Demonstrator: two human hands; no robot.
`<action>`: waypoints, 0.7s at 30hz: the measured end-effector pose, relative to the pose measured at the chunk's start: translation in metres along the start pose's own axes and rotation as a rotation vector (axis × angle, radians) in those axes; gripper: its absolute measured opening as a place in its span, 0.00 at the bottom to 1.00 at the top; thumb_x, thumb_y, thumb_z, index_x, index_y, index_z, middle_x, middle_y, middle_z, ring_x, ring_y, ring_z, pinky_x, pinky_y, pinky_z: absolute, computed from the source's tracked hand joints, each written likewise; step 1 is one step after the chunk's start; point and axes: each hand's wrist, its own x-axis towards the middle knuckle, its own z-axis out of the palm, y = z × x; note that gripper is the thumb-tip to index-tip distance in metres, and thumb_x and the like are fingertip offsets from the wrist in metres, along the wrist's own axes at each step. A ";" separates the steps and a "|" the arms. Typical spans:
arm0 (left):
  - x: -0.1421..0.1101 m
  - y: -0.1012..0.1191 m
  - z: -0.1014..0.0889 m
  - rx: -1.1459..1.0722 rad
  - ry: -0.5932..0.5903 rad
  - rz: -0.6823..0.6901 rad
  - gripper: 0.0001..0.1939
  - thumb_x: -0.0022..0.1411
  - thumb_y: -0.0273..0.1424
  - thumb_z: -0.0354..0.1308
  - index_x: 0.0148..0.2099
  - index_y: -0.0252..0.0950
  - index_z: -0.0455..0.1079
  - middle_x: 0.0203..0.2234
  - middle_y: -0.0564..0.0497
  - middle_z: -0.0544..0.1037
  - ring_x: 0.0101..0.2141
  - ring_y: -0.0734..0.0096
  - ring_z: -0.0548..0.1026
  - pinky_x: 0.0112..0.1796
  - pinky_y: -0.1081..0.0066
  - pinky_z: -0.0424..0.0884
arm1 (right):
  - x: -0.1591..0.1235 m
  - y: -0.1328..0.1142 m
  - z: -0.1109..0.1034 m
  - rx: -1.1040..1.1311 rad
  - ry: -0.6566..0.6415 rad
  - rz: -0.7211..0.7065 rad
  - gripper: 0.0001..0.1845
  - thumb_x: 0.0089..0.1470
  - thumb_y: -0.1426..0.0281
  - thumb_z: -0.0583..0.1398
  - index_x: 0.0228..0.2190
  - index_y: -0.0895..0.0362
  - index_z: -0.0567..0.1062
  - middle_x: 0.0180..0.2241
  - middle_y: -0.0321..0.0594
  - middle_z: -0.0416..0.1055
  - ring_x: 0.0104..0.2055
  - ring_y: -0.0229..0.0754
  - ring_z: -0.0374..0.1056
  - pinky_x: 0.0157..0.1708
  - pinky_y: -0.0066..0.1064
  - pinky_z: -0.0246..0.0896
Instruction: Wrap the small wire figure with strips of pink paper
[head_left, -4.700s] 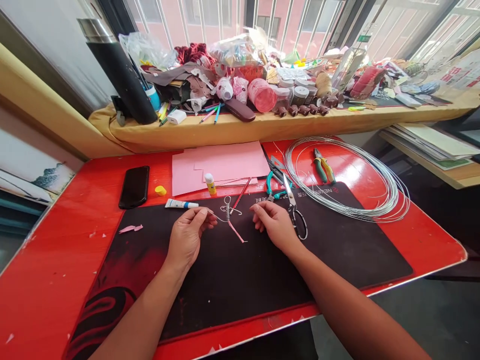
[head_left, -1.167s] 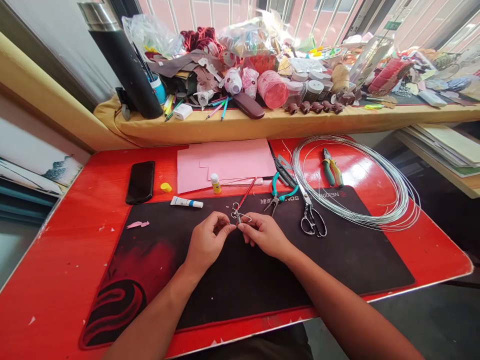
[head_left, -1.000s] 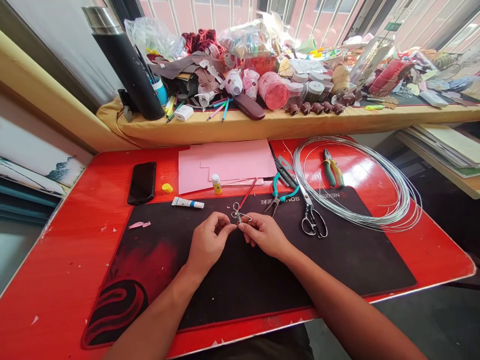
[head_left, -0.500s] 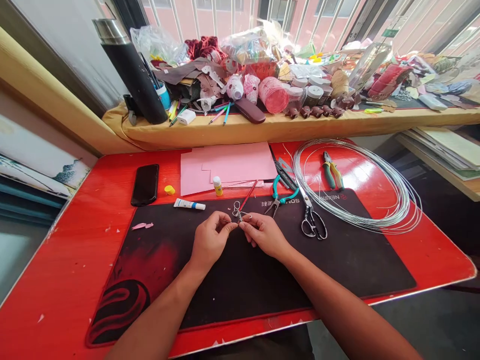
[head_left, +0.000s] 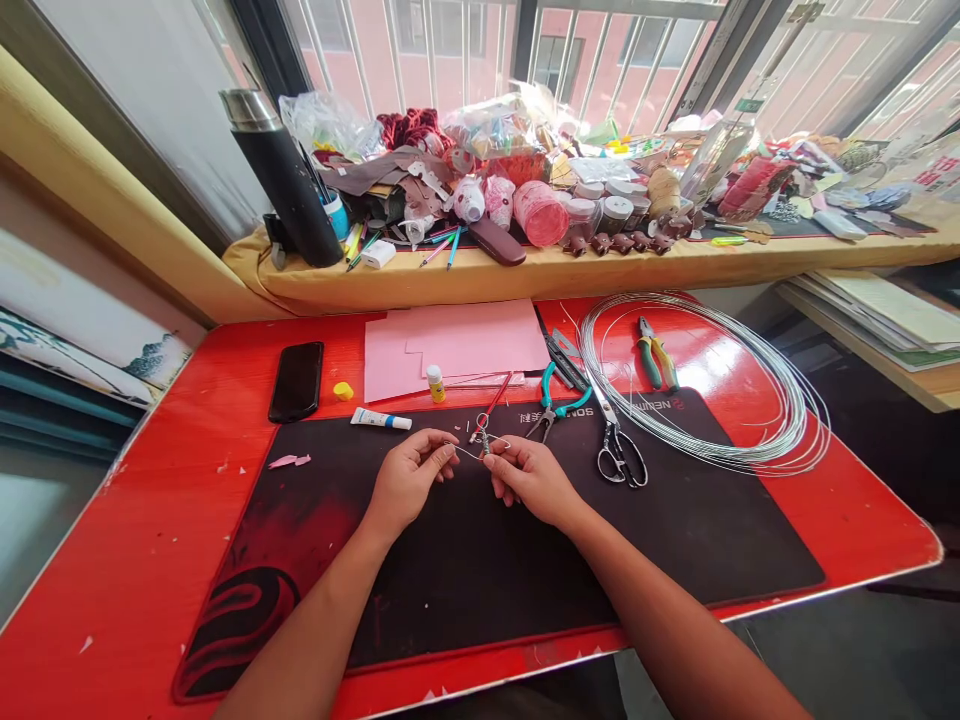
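Wire loops (head_left: 484, 425), thin and silvery, strung between left hand (head_left: 409, 478) and right hand (head_left: 531, 482)

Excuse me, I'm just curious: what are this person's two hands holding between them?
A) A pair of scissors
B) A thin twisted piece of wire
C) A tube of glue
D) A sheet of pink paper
B. The thin twisted wire runs between the fingertips of the left hand and the right hand, while the scissors and the tube lie apart from them.
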 end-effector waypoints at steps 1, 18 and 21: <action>0.000 0.000 0.001 0.012 0.008 0.004 0.14 0.64 0.42 0.64 0.43 0.36 0.77 0.29 0.51 0.81 0.27 0.69 0.77 0.30 0.70 0.73 | 0.000 0.001 0.000 -0.009 0.002 -0.003 0.15 0.63 0.54 0.62 0.35 0.54 0.71 0.20 0.30 0.72 0.18 0.36 0.62 0.19 0.26 0.54; 0.001 0.000 -0.002 -0.016 0.043 -0.016 0.16 0.64 0.44 0.65 0.42 0.36 0.79 0.26 0.50 0.81 0.26 0.69 0.77 0.28 0.70 0.71 | 0.002 0.003 -0.003 0.066 -0.065 -0.038 0.21 0.64 0.50 0.61 0.34 0.56 0.75 0.27 0.38 0.78 0.22 0.37 0.71 0.21 0.26 0.58; 0.000 0.000 -0.002 -0.029 0.033 -0.022 0.17 0.63 0.45 0.66 0.41 0.35 0.78 0.26 0.50 0.80 0.25 0.69 0.77 0.27 0.70 0.71 | 0.002 0.001 -0.006 0.105 -0.106 -0.034 0.24 0.63 0.48 0.62 0.33 0.57 0.76 0.29 0.40 0.79 0.25 0.38 0.73 0.24 0.26 0.62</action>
